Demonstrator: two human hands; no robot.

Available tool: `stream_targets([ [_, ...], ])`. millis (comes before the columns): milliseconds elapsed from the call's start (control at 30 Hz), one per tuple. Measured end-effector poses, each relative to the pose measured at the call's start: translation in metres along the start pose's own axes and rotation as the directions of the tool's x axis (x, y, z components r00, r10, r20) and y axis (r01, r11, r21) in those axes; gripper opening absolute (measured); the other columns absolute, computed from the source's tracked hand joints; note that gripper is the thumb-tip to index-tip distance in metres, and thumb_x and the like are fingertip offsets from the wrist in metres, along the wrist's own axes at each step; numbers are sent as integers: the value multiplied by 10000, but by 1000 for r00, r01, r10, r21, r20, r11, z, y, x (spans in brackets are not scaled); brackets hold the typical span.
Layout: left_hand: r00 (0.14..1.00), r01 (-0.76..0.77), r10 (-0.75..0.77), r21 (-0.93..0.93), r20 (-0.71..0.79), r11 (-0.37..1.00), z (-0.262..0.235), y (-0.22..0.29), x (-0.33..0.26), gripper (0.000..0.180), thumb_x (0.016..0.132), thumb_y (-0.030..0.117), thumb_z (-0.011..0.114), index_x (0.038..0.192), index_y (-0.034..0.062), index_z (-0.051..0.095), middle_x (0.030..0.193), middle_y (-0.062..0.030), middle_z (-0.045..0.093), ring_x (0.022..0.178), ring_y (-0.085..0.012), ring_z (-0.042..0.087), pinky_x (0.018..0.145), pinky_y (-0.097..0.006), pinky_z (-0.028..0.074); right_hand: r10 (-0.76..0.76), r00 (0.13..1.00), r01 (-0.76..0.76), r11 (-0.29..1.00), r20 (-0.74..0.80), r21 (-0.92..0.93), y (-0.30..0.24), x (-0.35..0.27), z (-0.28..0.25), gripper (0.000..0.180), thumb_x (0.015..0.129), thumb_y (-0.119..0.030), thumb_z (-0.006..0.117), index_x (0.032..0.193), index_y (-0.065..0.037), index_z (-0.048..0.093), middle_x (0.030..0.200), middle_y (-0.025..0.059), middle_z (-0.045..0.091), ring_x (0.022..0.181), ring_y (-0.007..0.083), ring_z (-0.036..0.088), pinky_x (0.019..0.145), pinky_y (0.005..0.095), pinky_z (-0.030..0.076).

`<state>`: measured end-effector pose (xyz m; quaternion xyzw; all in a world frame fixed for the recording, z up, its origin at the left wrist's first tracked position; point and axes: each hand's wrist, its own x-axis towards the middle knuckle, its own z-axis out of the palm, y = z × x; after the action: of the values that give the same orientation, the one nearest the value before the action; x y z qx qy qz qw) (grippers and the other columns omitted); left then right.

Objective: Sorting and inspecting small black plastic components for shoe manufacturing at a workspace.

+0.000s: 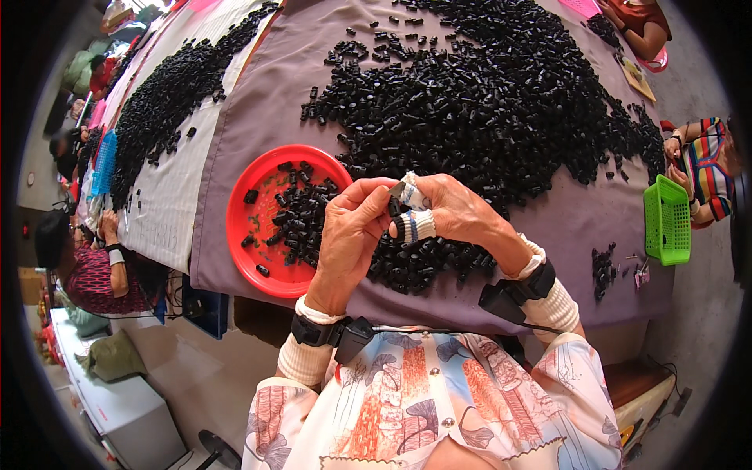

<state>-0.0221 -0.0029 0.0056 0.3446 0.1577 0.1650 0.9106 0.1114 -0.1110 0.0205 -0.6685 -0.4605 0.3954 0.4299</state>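
My left hand [345, 239] is closed, its thumb and fingers pinching a small black plastic part [394, 207] in front of my chest. My right hand [462, 210] meets it from the right, its fingers curled. White cloth covers wrap some of its fingers. Between those fingers is a small grey blade-like tool [397, 189], touching or nearly touching the part; its handle end is hidden. Left of my hands, a round red tray [244, 215] holds many similar black parts and some small scraps. A large heap of black parts [470, 102] spreads beyond my hands.
A mauve cloth [258, 102] covers the table. At the right edge stands a green basket [667, 223], near a small cluster of black parts [603, 270]. Other people sit at the right and left. A second heap [172, 98] lies on white cloth, beside a blue basket [104, 163].
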Motion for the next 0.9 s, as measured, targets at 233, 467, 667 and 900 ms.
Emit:
stream_targets([
  [233, 1000, -21, 21, 39, 6, 999, 1, -2, 2, 177, 880, 102, 540, 996, -26, 579, 902, -78, 624, 766, -112, 603, 670, -233, 504, -31, 999, 31, 999, -6, 11, -2, -3, 0, 375, 650, -312, 718, 789, -3, 559, 659, 96, 569, 595, 178, 502, 582, 320, 417],
  [467, 999, -29, 28, 38, 18, 999, 0, -2, 3, 174, 877, 99, 544, 991, -27, 581, 902, -78, 624, 764, -112, 603, 679, -233, 503, -33, 999, 33, 999, -10, 37, 2, -2, 1, 387, 658, -340, 710, 786, -6, 564, 659, 90, 563, 598, 177, 508, 582, 321, 415],
  [667, 998, -59, 61, 85, -15, 995, 2, -5, 3, 156, 867, 84, 557, 979, -20, 589, 889, -65, 624, 759, -95, 596, 676, -222, 500, -33, 999, 33, 999, -6, 3, 7, -2, 2, 382, 678, -355, 692, 767, -10, 556, 646, 87, 551, 588, 169, 499, 569, 327, 409],
  [900, 995, -86, 92, 124, -45, 989, 0, -8, 3, 142, 860, 79, 569, 961, -17, 598, 850, -48, 623, 659, -42, 547, 575, -166, 461, -42, 999, 42, 999, -12, 6, 4, -1, 4, 348, 702, -331, 686, 752, -13, 553, 604, 70, 531, 561, 152, 468, 542, 313, 395],
])
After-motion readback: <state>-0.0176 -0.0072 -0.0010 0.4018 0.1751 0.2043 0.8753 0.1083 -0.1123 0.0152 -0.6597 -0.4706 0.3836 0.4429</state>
